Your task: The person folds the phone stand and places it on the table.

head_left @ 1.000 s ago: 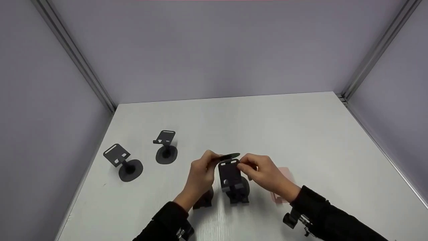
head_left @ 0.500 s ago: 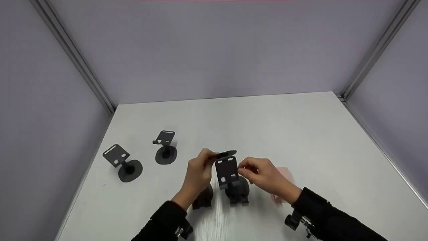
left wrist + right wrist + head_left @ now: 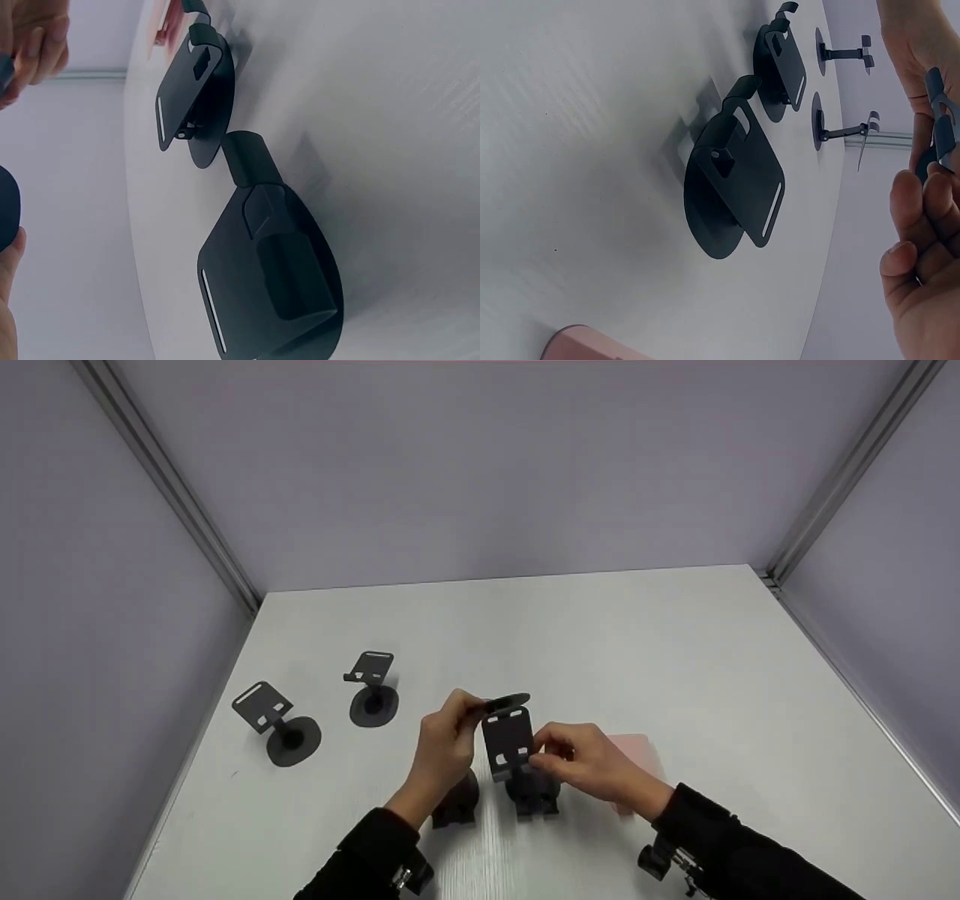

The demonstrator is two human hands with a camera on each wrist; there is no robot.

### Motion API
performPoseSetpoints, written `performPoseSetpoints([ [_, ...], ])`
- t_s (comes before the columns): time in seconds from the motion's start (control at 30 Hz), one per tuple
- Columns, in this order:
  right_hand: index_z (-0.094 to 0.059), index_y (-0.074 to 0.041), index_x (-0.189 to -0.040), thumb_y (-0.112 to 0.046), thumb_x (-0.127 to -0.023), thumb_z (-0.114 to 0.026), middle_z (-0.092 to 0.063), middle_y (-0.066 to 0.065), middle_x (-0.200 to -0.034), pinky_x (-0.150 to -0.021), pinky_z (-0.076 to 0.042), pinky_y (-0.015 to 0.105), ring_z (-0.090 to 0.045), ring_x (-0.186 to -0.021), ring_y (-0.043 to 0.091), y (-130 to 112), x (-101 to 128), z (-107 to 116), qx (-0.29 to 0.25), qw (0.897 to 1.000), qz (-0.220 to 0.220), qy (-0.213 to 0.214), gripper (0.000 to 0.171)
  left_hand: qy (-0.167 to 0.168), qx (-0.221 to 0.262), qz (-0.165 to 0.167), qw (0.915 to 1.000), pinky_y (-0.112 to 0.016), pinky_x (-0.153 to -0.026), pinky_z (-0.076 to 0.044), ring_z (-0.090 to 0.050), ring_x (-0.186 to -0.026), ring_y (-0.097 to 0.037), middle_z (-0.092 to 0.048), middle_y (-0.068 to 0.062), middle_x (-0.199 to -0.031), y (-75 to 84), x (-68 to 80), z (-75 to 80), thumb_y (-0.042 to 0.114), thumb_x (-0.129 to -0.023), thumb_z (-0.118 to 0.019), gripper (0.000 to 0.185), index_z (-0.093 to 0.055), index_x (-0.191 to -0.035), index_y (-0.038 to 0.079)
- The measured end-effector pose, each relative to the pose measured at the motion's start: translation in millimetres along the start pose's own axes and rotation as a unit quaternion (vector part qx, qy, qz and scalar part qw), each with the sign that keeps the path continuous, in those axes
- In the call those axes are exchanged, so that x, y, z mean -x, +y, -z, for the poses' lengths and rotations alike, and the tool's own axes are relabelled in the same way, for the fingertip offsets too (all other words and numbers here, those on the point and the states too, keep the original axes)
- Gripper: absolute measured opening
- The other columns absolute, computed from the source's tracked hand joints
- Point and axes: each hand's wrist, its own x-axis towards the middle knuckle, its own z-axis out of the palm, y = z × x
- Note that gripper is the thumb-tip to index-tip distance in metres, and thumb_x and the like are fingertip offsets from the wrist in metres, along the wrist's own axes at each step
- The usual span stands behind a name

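Note:
Up off the table is a dark phone stand (image 3: 506,739), its slotted plate facing me and its round base (image 3: 507,703) turned up behind the top edge. My left hand (image 3: 446,742) grips it by that base, thumb and fingers at the left. At the plate's lower right edge, my right hand (image 3: 589,765) pinches the stand with curled thumb and fingers. In the right wrist view, the fingertips (image 3: 907,195) sit close to the stand's hooked lip (image 3: 943,139). Underneath lie two folded phone stands, one by the right hand (image 3: 534,799), another partly behind the left wrist (image 3: 457,804).
Two unfolded phone stands rest farther left on the white table (image 3: 675,660), one at the far left (image 3: 262,706) and another nearer the middle (image 3: 373,682). A flat pink rectangular object (image 3: 636,754) lies partly under the right hand. Grey walls (image 3: 480,472) enclose the table's back and sides.
The held stand has shifted slightly up and left with my left hand. My right hand has slid down the plate's right edge from near its top to its lower corner.

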Motion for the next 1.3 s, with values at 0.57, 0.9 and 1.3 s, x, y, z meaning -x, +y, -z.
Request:
performPoseSetpoints([
  [0.57,-0.063,-0.007,-0.090,-0.009,-0.097,-0.071,-0.068,0.006,-0.077,-0.057,-0.050,0.020,-0.055,-0.066,0.001,-0.2,0.1,-2.9,-0.011,1.000,0.015,-0.001,0.011,-0.007,-0.006,0.007,0.9999,-0.020,-0.053,-0.046,-0.048,-0.059,-0.004,-0.070,-0.003,-0.078,3.7,2.0,-0.4,-0.011,-0.093,-0.065,0.017,-0.060,-0.095,0.005],
  [0.9,-0.059,-0.011,-0.086,-0.009,-0.095,-0.072,-0.062,-0.006,-0.074,-0.057,-0.048,0.021,-0.053,-0.065,0.001,-3.9,0.9,-2.2,0.023,1.000,-0.004,-0.004,0.016,-0.009,-0.010,0.021,0.9997,-0.020,-0.051,-0.043,-0.044,-0.057,-0.002,-0.067,0.000,-0.073,6.8,2.8,-0.5,-0.010,-0.092,-0.066,0.017,-0.059,-0.094,0.006],
  [1.3,-0.058,-0.013,-0.087,-0.014,-0.097,-0.071,-0.060,-0.005,-0.075,-0.058,-0.046,0.021,-0.053,-0.067,0.003,-2.8,2.9,-2.2,0.030,1.000,0.002,-0.003,0.016,-0.016,0.025,0.050,0.9983,-0.022,-0.058,-0.055,-0.070,-0.067,-0.009,-0.072,-0.002,-0.076,7.8,3.6,-0.2,-0.013,-0.091,-0.065,0.019,-0.060,-0.093,0.005],
])
